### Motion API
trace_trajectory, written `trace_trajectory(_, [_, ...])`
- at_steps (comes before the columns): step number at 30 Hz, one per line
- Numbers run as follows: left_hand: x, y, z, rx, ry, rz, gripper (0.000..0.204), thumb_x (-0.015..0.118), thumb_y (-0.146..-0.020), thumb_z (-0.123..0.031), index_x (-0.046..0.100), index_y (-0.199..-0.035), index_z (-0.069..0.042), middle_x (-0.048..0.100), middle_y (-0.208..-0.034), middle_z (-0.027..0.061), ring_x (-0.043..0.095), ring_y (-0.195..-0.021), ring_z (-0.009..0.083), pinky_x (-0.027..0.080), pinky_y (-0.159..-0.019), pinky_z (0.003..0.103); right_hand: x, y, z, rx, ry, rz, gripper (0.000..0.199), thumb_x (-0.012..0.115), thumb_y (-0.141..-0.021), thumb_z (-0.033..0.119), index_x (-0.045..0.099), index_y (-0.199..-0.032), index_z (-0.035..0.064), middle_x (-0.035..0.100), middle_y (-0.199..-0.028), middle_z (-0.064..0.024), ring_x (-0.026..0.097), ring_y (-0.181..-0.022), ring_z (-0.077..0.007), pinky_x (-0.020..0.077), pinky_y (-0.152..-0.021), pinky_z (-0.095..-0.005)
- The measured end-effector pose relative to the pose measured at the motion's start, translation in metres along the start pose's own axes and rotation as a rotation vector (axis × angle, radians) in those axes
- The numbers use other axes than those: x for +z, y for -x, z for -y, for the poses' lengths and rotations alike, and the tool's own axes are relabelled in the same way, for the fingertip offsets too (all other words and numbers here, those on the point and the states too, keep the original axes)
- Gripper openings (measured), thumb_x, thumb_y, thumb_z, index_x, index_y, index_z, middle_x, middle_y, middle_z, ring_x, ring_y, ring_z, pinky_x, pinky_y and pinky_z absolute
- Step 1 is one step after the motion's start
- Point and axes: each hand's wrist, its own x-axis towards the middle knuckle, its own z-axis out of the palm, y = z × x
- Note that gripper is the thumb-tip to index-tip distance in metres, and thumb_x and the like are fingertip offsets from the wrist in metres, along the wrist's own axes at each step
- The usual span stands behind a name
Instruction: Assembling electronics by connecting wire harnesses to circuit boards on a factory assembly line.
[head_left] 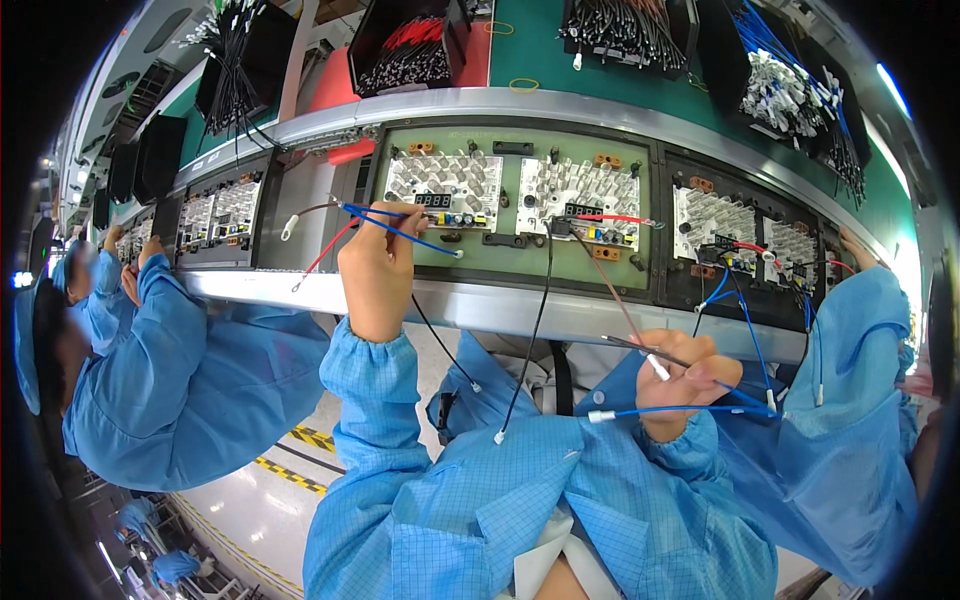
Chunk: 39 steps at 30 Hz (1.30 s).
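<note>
Over the left circuit board (475, 180), my left hand (378, 270) is closed in a pinch on blue wires (430, 243). A brown wire with a white connector (289, 228) and a red wire (325, 258) hang beside it, and a black wire (445, 342) trails below. My right hand (690, 380), low in front of my chest, is closed around a thin dark pointed tool (640, 347) and a blue wire (680, 408) with a white end. A brown wire (612, 285) runs from the right circuit board (578, 200) to a white connector (657, 367) at my fingers.
Both boards sit in a green fixture (510, 262) on a metal-edged line (440, 295). Another fixture with wired boards (740, 235) adjoins at right. Bins of black wires (415, 60) and white-ended blue wires (790, 90) stand behind. Co-workers in blue smocks (190, 350) sit on both sides.
</note>
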Motion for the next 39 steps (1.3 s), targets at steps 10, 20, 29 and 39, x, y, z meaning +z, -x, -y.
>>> trace_trajectory(10, [-0.002,-0.004,0.001,0.027,-0.187,0.017,0.007,0.062,-0.086,-0.001,0.062,-0.093,-0.002,0.065,-0.075,0.0159,0.066,-0.066,0.0252,0.049,-0.057,0.032,0.014,-0.023,-0.005,-0.154,-0.080,-0.148,0.010,0.051,-0.092,0.008,0.042,-0.094,0.0086,0.042,-0.078,-0.0084,0.041,-0.058,-0.0173,0.0442,-0.094,-0.0637])
trace_trajectory(20, [-0.003,-0.002,0.006,0.094,-0.146,0.032,0.008,0.065,-0.086,-0.005,0.062,-0.094,-0.003,0.063,-0.073,0.0142,0.061,-0.060,0.0221,0.047,-0.055,0.030,0.005,-0.061,-0.009,-0.090,0.814,0.395,0.007,0.056,-0.086,-0.001,0.059,-0.088,0.0046,0.064,-0.085,-0.0109,0.065,-0.097,-0.0295,0.0317,-0.107,-0.0553])
trace_trajectory(29, [-0.002,-0.001,0.012,0.043,-0.089,0.023,0.008,0.065,-0.087,-0.006,0.063,-0.094,-0.004,0.063,-0.073,0.0137,0.058,-0.059,0.0185,0.046,-0.056,0.028,0.011,-0.075,-0.018,0.051,1.071,0.503,0.012,0.054,-0.087,0.002,0.064,-0.091,0.0050,0.067,-0.093,-0.0051,0.060,-0.108,-0.0267,0.0256,-0.109,-0.0565])
trace_trajectory(39, [0.000,-0.001,0.018,0.029,-0.031,0.023,0.009,0.065,-0.087,-0.005,0.063,-0.096,-0.004,0.065,-0.075,0.0145,0.063,-0.064,0.0187,0.047,-0.056,0.028,0.016,-0.090,-0.024,0.164,1.167,0.627,0.017,0.051,-0.091,0.010,0.068,-0.088,0.0080,0.068,-0.096,-0.0039,0.060,-0.106,-0.0252,0.0165,-0.109,-0.0623])
